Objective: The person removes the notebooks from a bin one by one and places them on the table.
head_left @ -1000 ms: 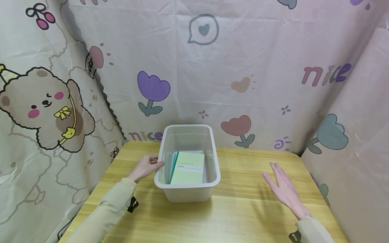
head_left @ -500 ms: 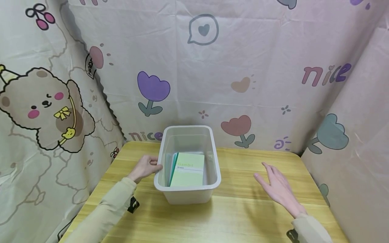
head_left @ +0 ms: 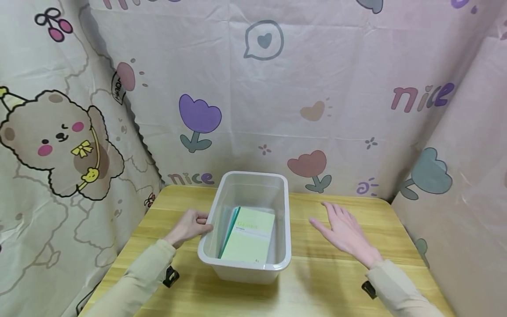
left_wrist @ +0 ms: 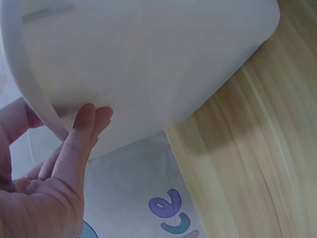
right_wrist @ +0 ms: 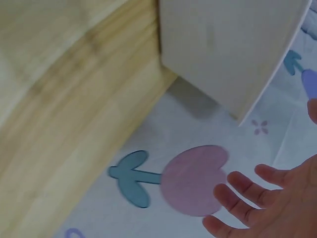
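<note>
A white plastic bin [head_left: 245, 274] stands on the wooden table with light green notebooks [head_left: 249, 233] lying inside, a darker green edge showing at their left. My left hand [head_left: 188, 228] pinches the bin's left rim; in the left wrist view the fingers of that hand [left_wrist: 54, 183] lie against the outer wall of the bin [left_wrist: 143, 64], with the thumb over the rim. To the right of the bin, my right hand [head_left: 348, 231] is held in the air with fingers spread, touching nothing. The right wrist view has this hand [right_wrist: 277, 198] apart from the bin [right_wrist: 223, 49].
The wooden table [head_left: 317, 281] extends to both sides of the bin. Behind it hangs a printed curtain [head_left: 340, 66] with flowers and lettering, and another with a bear [head_left: 59, 136] hangs at the left.
The bin has turned slightly and its near end has come closer, with my left hand still on its rim. My right hand has moved left towards the bin.
</note>
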### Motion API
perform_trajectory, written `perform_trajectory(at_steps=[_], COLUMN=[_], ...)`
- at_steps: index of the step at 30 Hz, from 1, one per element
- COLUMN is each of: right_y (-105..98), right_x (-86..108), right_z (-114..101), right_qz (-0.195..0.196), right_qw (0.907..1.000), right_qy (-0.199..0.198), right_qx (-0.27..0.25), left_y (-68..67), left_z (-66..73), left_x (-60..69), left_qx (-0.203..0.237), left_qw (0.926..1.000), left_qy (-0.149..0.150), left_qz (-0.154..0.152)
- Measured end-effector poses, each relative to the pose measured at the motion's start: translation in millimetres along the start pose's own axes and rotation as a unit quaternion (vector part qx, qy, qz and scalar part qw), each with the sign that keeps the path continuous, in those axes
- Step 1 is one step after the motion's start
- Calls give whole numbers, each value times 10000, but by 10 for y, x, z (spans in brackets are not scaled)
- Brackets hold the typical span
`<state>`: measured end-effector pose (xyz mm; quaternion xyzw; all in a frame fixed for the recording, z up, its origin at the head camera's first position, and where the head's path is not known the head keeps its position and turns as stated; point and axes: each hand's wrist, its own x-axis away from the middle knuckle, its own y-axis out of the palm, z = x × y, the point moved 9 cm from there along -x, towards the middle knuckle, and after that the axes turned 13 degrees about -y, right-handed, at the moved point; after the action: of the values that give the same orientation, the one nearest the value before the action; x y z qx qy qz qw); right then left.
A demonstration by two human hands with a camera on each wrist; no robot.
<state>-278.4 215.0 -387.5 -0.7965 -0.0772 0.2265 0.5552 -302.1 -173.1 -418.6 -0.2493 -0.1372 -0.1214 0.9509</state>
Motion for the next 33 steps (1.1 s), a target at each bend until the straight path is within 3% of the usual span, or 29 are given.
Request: perform_trajectory(at_steps=[7,17,23,33], right_y=[-66,-61,31,375], right_x=[-293,-781,-1102,-1499], right_z=[-275,-846,-1140,-1455], right_qz=[-153,-712,-987,-1538], right_qw=[9995,9932,9880,9845], right_qy=[-221,-594,-699,-490], right_qx=[174,709,961,682], left_y=[21,56,71,115], left_z=[8,-42,-55,-59], left_x=[113,233,315,401], left_qx=[13,-7,25,-1], left_qw=[9997,9998,9996,9995], left_qy=[231,141,208,278], left_qz=[-80,-146,-185,-145])
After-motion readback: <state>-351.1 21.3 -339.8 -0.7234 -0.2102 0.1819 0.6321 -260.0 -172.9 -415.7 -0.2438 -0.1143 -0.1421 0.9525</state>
